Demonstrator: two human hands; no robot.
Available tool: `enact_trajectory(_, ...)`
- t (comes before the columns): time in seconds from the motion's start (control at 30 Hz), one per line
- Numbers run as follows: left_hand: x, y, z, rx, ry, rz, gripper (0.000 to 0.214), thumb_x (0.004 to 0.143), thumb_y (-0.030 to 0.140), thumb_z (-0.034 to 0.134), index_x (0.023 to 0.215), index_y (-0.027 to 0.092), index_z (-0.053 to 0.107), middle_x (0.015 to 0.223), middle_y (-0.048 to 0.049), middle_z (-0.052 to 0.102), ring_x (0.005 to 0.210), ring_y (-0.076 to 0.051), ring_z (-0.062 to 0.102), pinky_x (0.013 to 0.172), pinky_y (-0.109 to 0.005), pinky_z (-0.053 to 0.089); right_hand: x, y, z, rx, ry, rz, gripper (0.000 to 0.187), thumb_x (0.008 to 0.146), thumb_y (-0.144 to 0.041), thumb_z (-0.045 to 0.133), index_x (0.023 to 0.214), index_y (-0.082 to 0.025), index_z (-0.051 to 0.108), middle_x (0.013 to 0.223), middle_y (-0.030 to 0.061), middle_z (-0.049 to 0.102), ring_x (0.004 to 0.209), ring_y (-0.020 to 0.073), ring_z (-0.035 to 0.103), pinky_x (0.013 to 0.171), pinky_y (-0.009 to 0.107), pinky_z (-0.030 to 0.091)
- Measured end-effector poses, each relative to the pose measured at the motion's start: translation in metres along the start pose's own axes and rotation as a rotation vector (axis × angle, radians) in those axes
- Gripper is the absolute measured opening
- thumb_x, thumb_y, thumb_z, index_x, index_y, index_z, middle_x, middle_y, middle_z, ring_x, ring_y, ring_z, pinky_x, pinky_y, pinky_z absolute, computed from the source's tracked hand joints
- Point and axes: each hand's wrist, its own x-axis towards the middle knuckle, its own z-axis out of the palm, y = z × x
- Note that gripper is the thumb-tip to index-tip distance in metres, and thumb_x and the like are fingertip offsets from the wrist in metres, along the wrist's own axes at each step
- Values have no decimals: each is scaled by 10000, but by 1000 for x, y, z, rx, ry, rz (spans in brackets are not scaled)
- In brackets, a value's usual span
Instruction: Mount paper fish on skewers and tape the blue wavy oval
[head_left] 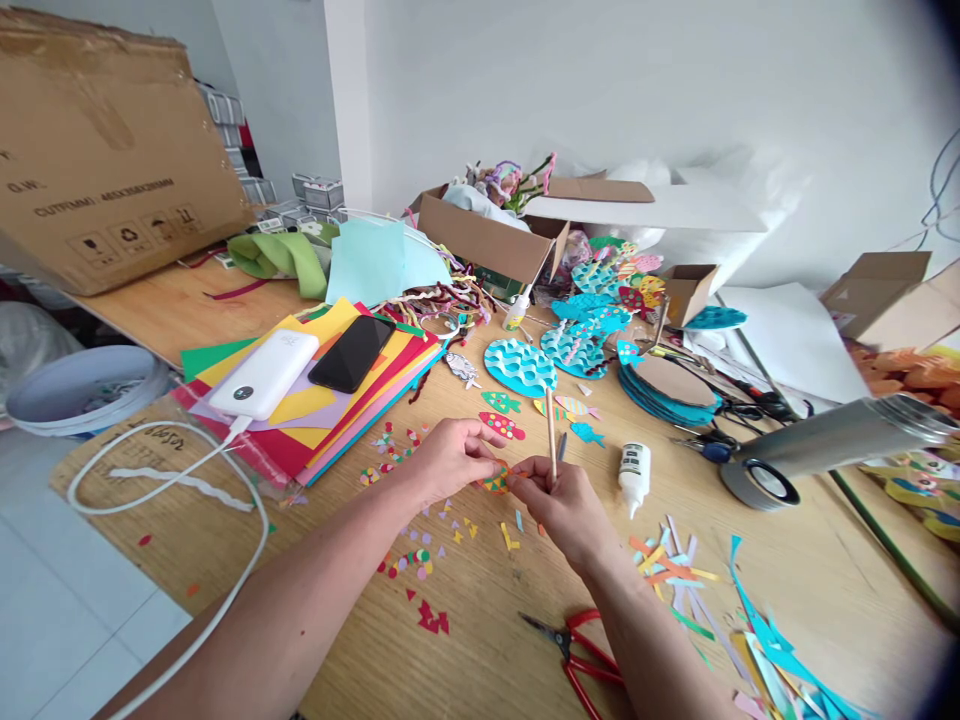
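Centre of frame: small patterned orange paper piece (495, 481), left hand (450, 462) pinching its left edge. Right hand (562, 505) grips a wooden stick (552, 435), its fingertips at the paper's right edge. Thin stock likely creases; a light edge hold, stick tip kept clear, seems best.

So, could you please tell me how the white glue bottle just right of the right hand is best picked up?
Probably by the broad body of the white glue bottle, from above and the right, pinching across its width: it seems to lie flat, its narrow nozzle points nearward, and the right hand is on its left.
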Motion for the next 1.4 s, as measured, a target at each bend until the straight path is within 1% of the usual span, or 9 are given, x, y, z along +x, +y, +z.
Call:
enact_trajectory(0.23, -1, 2, 0, -17, -9, 3, 311, 667, 146, 667, 976, 121, 646, 606, 21, 612, 562, -102, 550, 573, -227, 415, 0, 2, -1, 10, -1, -6, 267, 697, -421, 589, 674, -155, 589, 462, -71, 363, 415, 71, 304, 405, 226, 208)
enact_trajectory(0.43, 0, 3, 0, -81, 69, -32, 271, 663, 88, 656, 933, 119, 649, 608, 20, 608, 552, -96, 552, 552, -221, 427, -1, -2, -4, 63, 31, -10, 287, 704, -444, 563, 647, -163, 585, 497, -55, 380, 444, 89, 364, 415, 230, 225)
enact_trajectory(0.5, 0, 4, 0, -109, 73, -40, 267, 667, 86, 655, 932, 119, 649, 611, 20, 607, 556, -97, 554, 552, -222, 435, -1, -2, -4, 72, 41, -16, 278, 699, -437, 576, 651, -163, 585, 496, -55, 385, 444, 88, 365, 417, 229, 224)
enact_trajectory(0.7, -3, 8, 0, -97, 29, -76, 293, 663, 68, 657, 952, 115, 666, 594, 22, 610, 551, -84, 547, 572, -211, 420, 2, 5, -4, 120, 96, -73, 295, 714, -439, 605, 701, -145, 601, 516, -52, 392, 453, 76, 329, 425, 224, 226)
enact_trajectory(0.83, -4, 7, 0, -115, -34, -106, 291, 662, 59, 638, 947, 111, 663, 627, -4, 647, 591, -107, 583, 608, -237, 455, 3, 5, -4, 133, 97, -102, 329, 723, -462, 614, 736, -134, 616, 505, -57, 379, 444, 70, 298, 413, 219, 208)
enact_trajectory(0.93, -3, 4, 0, -126, -61, -112, 203, 667, 114, 654, 870, 111, 666, 651, -21, 657, 603, -116, 587, 588, -241, 465, 2, 3, -3, 105, 86, -123, 331, 730, -460, 611, 754, -130, 631, 491, -58, 374, 437, 68, 269, 406, 216, 188)
enact_trajectory(1.1, -3, 3, 1, -92, -23, -145, 85, 663, 165, 651, 732, 117, 642, 634, -10, 635, 576, -101, 560, 540, -223, 460, -2, -3, -2, 39, 112, -131, 352, 733, -487, 601, 725, -137, 642, 497, -51, 372, 448, 71, 241, 418, 224, 173)
enact_trajectory(1.27, -3, 4, -1, -85, 3, -113, 92, 661, 196, 651, 718, 126, 639, 627, -1, 618, 549, -91, 541, 519, -215, 437, -2, -4, -4, 92, 102, -104, 373, 728, -510, 602, 779, -145, 652, 510, -62, 333, 456, 81, 275, 428, 232, 184)
enact_trajectory(1.4, -3, 2, -2, -94, 28, -87, 142, 674, 248, 658, 756, 134, 639, 649, -2, 611, 580, -103, 550, 528, -225, 442, -2, -3, -4, 185, 40, -20, 346, 686, -492, 637, 747, -152, 619, 502, -63, 375, 439, 79, 315, 424, 233, 190)
